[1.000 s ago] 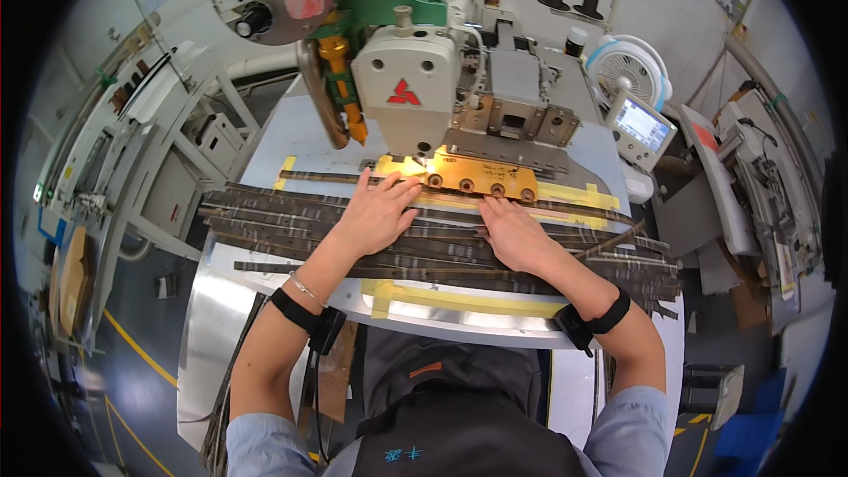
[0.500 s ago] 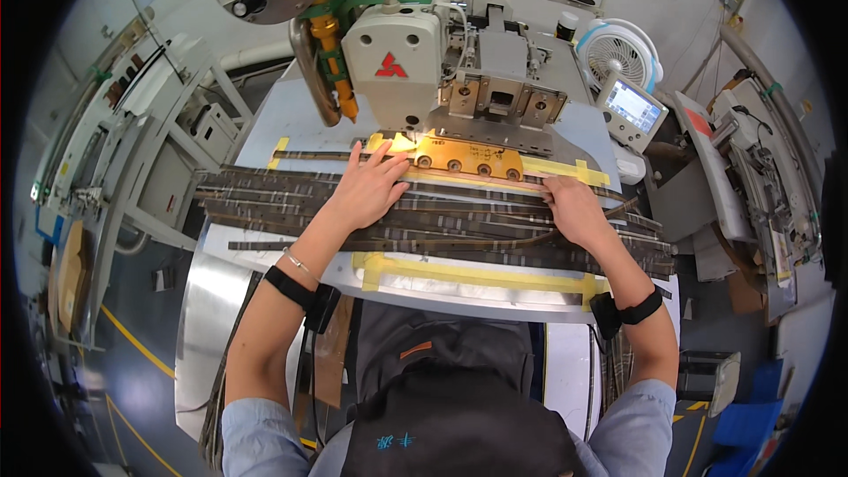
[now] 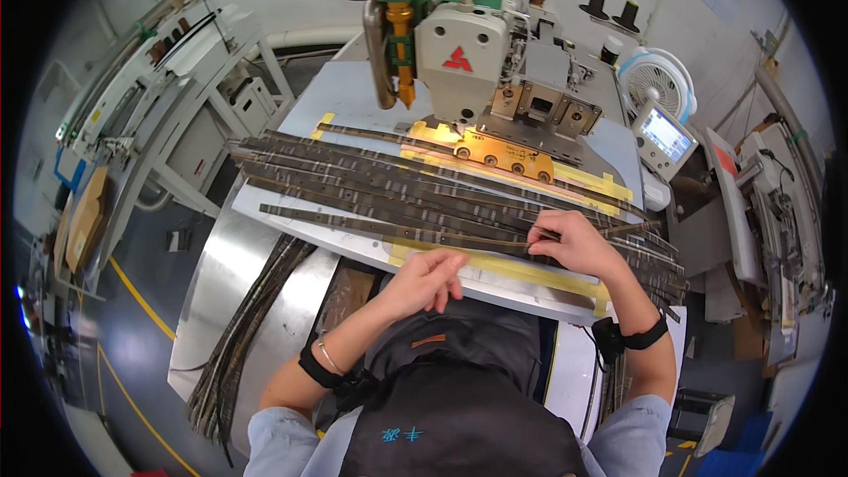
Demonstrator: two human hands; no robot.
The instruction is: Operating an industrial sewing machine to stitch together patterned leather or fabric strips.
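Observation:
Many dark, narrow strips with light marks lie side by side across the sewing machine's table. My right hand is over their right part, fingers curled in a pinch round a dark strip; the fingers partly hide the grip. My left hand hovers at the table's front edge, by the yellow tape, fingers loosely bent and apart, holding nothing. Beyond both hands, a yellow plate with round holes sits under the sewing machine head. One strip runs in beside this plate from the left.
A bundle of strips hangs over the metal surface at the left. A fan and a control screen stand at the right. Thread cones are at the back. Another machine table stands at the far left.
Both hands have left the yellow plate and come nearer to me. My left hand moved to the table's front edge; my right hand moved to the strips. The view has shifted.

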